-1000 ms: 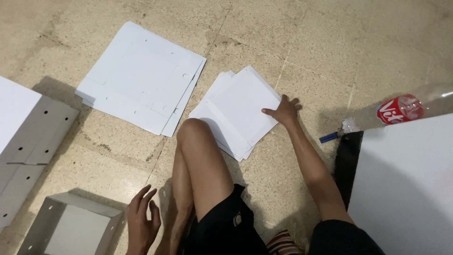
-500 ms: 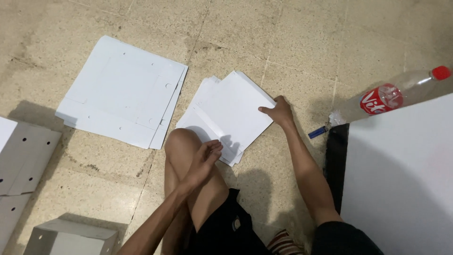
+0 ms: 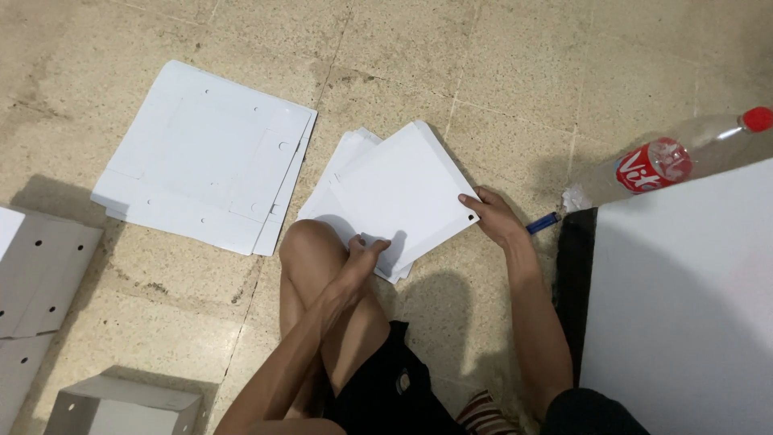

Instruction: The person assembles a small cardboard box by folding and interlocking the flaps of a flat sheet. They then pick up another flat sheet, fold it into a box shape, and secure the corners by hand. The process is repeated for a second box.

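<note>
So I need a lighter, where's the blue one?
In the head view, the blue lighter lies on the floor just right of the right hand, below the plastic bottle.

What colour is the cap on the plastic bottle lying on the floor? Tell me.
Red; the cap of the bottle shows in the head view.

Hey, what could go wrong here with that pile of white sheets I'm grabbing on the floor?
1. The top white sheet is pinched only at its edges by the left hand and right hand, so it may bend or crease.
2. The sheets beneath are fanned loosely, so they might slide apart.
3. The plastic bottle lies on its side near the right hand; a bump could roll it.
</note>
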